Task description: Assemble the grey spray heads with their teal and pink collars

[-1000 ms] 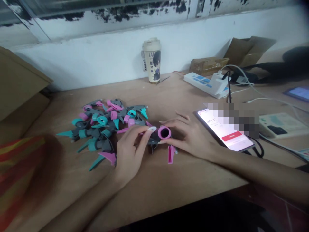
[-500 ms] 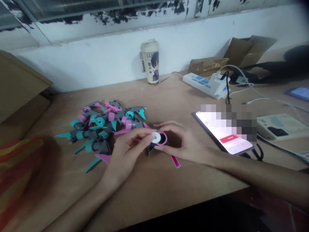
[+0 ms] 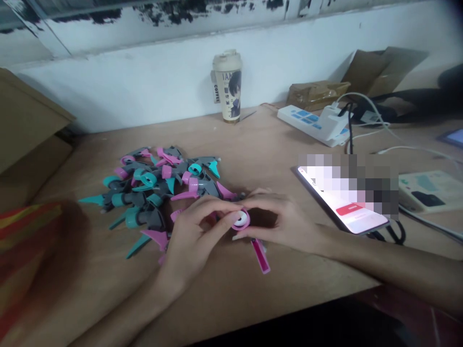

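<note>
Far left, a cardboard box (image 3: 32, 115) leans into view, with a striped thing (image 3: 29, 255) in front, red and yellow, too blurred to name. Along the desk (image 3: 217, 294) comes the heap (image 3: 155, 199), grey bodies jumbled with pink and teal parts pointing every which way! Just beside it, my left hand (image 3: 191, 231) has thumb and finger pinched on a white disc (image 3: 239, 220). Behind, the cup (image 3: 228, 89) stands upright near the wall. And there's the disc, inside the mouth of a pink ring (image 3: 248, 223); how deep, I can't tell. A pink lever (image 3: 261, 258) pokes out below. My right hand (image 3: 291, 221) curls around the ring, gripping it. Further right, the power strip (image 3: 302, 118) lies behind the phone (image 3: 340, 200), screen lit.
</note>
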`<state>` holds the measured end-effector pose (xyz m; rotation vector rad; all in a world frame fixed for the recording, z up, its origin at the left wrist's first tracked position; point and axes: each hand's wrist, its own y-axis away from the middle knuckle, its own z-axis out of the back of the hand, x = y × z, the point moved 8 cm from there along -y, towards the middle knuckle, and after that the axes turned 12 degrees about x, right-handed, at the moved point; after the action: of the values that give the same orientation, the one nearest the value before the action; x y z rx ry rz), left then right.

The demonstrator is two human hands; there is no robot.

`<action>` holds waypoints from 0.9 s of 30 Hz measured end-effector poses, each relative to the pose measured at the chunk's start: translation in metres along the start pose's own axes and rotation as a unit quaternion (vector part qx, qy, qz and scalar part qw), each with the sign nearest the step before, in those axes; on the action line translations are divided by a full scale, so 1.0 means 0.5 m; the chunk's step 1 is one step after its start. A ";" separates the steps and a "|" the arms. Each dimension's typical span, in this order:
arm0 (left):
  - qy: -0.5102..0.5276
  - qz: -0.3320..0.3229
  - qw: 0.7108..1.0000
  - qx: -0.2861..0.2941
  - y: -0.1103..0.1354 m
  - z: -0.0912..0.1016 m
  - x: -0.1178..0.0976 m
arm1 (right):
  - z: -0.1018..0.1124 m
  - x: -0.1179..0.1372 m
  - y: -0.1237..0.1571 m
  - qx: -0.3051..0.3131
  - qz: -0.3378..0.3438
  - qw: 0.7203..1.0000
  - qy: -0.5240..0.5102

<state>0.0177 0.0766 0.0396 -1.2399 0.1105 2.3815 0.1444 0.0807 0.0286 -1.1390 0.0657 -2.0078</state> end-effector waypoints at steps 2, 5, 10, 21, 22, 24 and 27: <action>-0.001 -0.001 1.000 -0.002 0.001 0.000 0.002 | -0.002 -0.002 0.002 0.003 -0.009 1.000 -0.025; -0.002 -0.008 1.000 -0.006 0.002 -0.001 0.000 | -0.003 -0.004 0.005 0.001 -0.027 0.998 -0.054; -0.010 -0.015 1.000 -0.015 0.005 0.002 -0.002 | -0.003 0.000 0.008 -0.003 -0.026 0.998 -0.065; -0.147 -0.068 0.986 -0.044 0.014 0.006 -0.031 | 0.003 0.000 0.008 -0.026 -0.012 0.998 -0.047; -0.154 -0.067 0.985 -0.040 0.012 0.006 -0.034 | 0.003 0.001 0.008 -0.027 -0.011 0.999 -0.043; -0.166 -0.067 0.984 -0.020 0.006 0.007 -0.039 | 0.003 0.002 0.008 -0.026 -0.008 0.999 -0.028; -0.191 -0.065 0.979 0.013 -0.006 0.009 -0.047 | 0.004 0.003 0.009 -0.028 -0.001 1.000 0.010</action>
<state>0.0269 0.0722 0.0614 -0.7340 -0.0572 2.4433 0.1483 0.0774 0.0291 -1.1533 0.1316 -2.0306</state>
